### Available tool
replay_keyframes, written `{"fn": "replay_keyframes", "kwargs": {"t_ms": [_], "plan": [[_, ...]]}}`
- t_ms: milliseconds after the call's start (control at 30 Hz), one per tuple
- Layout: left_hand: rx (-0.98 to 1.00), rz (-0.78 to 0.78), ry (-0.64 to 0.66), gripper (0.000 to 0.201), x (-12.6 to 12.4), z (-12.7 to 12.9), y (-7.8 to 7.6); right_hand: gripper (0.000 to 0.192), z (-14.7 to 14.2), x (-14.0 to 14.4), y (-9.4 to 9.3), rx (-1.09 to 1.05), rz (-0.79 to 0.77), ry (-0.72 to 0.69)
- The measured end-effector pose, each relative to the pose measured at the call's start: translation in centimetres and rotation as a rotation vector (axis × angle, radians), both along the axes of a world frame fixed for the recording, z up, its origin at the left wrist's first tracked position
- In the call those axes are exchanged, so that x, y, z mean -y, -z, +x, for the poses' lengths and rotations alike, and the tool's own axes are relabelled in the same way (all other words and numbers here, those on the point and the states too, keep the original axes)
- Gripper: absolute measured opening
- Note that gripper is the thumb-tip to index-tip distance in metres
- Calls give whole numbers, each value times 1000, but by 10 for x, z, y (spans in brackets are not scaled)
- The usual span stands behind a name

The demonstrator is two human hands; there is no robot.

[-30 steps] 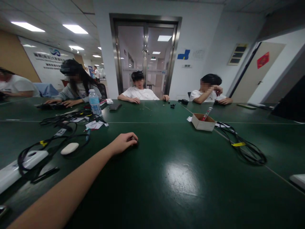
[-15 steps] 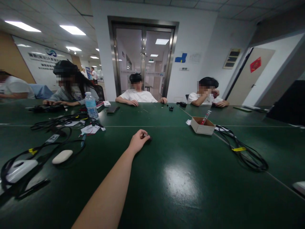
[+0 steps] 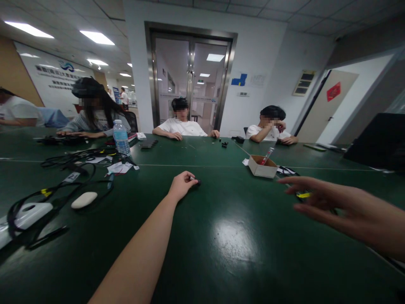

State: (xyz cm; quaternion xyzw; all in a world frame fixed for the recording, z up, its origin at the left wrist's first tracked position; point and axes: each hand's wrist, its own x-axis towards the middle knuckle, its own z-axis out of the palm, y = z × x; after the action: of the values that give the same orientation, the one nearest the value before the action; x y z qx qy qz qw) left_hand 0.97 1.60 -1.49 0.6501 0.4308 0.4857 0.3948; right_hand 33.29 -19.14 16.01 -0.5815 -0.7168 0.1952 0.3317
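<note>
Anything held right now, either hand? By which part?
Left hand: a small dark object, at thumb and fingertips; which part is gripped can't be told, fingers cover it. Right hand: open, nothing visible in it.

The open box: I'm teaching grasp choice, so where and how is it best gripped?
Probably pinch the open box by its near wall, right hand coming from above, since that wall stands up, looks thin, and the tube leans rightward behind it.
</note>
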Motion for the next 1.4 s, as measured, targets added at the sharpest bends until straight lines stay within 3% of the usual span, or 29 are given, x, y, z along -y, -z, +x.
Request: {"fn": "replay_keyframes", "kwargs": {"t_ms": [100, 233, 367, 467, 567, 667, 733, 933, 1133, 1400], "plan": [[62, 11, -44, 26, -1, -1, -1, 32, -55, -70, 10, -13, -194, -257], [180, 18, -62, 28, -4, -4, -5, 45, -114, -162, 75, -255, -464, -261], [248, 25, -57, 31, -7, -6, -7, 40, -156, -209, 127, -681, -707, -309], [251, 9, -44, 32, -8, -5, -7, 23, -175, -214, 142, -948, -633, -318], [224, -2, -27, 30, -8, -5, -7, 14, -178, -208, 145, -1016, -577, -306], [130, 29, -146, 28, -7, -6, -9, 9, -172, -203, 146, -1087, -523, -284], [105, 21, -203, 29, -7, -8, -10, 16, -169, -202, 147, -1146, -466, -238], [169, -1, -140, 26, -8, -8, -10, 31, -168, -204, 151, -1119, -475, -318], [216, -14, -144, 28, -10, -8, -5, 9, -168, -204, 148, -1154, -471, -310], [203, -34, -119, 21, -8, -9, -10, 10, -170, -207, 149, -1201, -487, -198]]}}
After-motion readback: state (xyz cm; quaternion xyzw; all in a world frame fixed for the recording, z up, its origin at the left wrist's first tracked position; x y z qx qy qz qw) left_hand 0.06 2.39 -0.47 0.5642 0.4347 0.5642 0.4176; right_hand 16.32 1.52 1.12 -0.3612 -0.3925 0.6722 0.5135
